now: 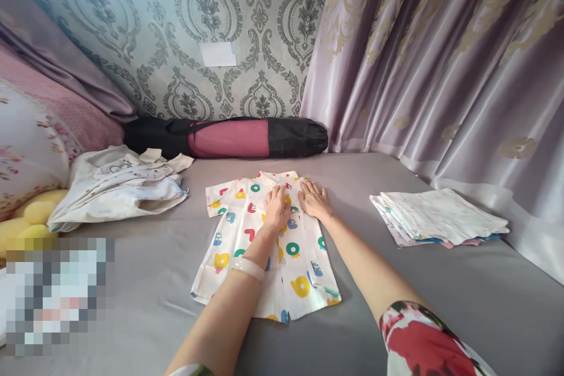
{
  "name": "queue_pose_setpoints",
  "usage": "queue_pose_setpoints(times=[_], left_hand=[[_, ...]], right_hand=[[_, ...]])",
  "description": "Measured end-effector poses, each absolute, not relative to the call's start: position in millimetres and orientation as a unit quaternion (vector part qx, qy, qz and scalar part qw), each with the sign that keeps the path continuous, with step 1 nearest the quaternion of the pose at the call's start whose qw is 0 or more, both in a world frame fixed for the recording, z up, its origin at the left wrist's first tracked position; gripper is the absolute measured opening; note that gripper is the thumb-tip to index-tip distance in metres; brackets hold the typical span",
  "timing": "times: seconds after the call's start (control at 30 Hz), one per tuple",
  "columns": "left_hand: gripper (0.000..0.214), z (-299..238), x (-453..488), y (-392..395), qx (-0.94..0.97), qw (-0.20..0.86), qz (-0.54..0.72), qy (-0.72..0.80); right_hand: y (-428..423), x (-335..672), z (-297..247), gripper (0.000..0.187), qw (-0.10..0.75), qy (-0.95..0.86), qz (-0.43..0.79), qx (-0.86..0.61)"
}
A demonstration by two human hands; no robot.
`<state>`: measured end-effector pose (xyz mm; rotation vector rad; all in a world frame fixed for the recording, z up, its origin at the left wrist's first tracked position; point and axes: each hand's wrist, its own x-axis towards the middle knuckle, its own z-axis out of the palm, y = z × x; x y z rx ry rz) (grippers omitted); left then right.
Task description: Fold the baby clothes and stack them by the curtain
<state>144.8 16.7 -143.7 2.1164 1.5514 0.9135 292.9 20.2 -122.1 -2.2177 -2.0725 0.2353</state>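
Note:
A small white short-sleeved shirt [247, 247] with colourful letter prints lies spread face up on the grey sheet, collar away from me. My left hand [277, 210], with a pale bangle [247, 268] on its wrist, rests on the upper front just below the collar, fingers extended over the cloth. Beside it, my right hand [314, 200] lies flat at the shirt's right shoulder, fingers apart and partly past the edge onto the sheet. Most of the right sleeve is hidden under or near that hand. The left sleeve is laid out to the side.
Flat folded cloths [445, 217] are stacked at the right. Rumpled light clothes [123, 182] lie at the left, near a yellow plush [39, 217] and a floral pillow [30, 135]. A black and maroon rolled bag [229, 138] sits against the wall; curtains [423, 70] hang at right.

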Motion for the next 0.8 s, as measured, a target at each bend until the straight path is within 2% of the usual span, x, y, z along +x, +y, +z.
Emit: queue_pose_setpoints(times=[0.37,0.8], left_hand=[[0.059,-142,145,15,0.743,0.195,0.333,0.547],[0.053,-144,144,15,0.749,0.188,0.386,0.504]], right_hand=[[20,286,-118,0.059,0.08,-0.708,0.034,-0.7],[24,282,-128,0.062,0.085,-0.685,0.071,-0.72]])
